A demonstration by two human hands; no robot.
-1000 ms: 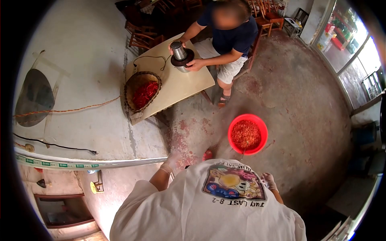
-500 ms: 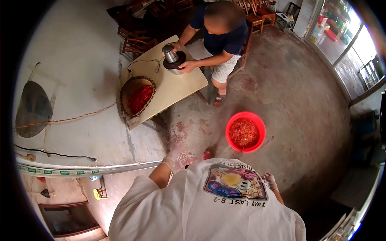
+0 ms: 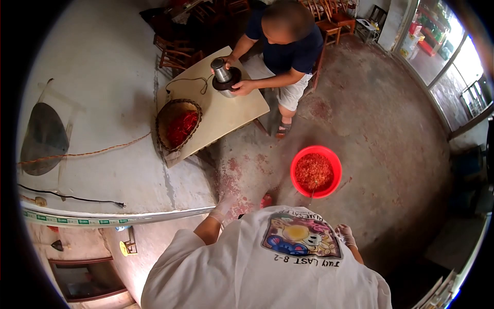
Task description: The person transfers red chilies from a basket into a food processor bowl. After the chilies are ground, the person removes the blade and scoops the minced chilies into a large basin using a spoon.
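Note:
My left hand [image 3: 224, 204], in a thin clear glove, hangs beside my white shirt [image 3: 221, 257]. Its fingers blend into the floor behind, so their pose is unclear. On the other side, my right hand [image 3: 346, 234] is also gloved and hangs low beside the shirt, its fingers too small to read. Nearest to it stands a red basin [image 3: 337, 172] of chopped red chili [image 3: 313, 171] on the floor. A thin handle [image 3: 312, 192] leans over the basin's near rim. I see neither hand touching the basin.
A co-worker [image 3: 288, 49] sits at a pale table [image 3: 231, 116], both hands on a metal food grinder [image 3: 225, 80]. A wicker basket [image 3: 162, 123] of red chilies [image 3: 184, 127] stands on the table. A cord [image 3: 123, 146] runs to the left; wooden chairs [image 3: 327, 26] stand behind.
The view has shifted slightly, so the table, basin and co-worker appear a little lower and farther right. The co-worker's hands stay on the grinder. My hands have hardly moved.

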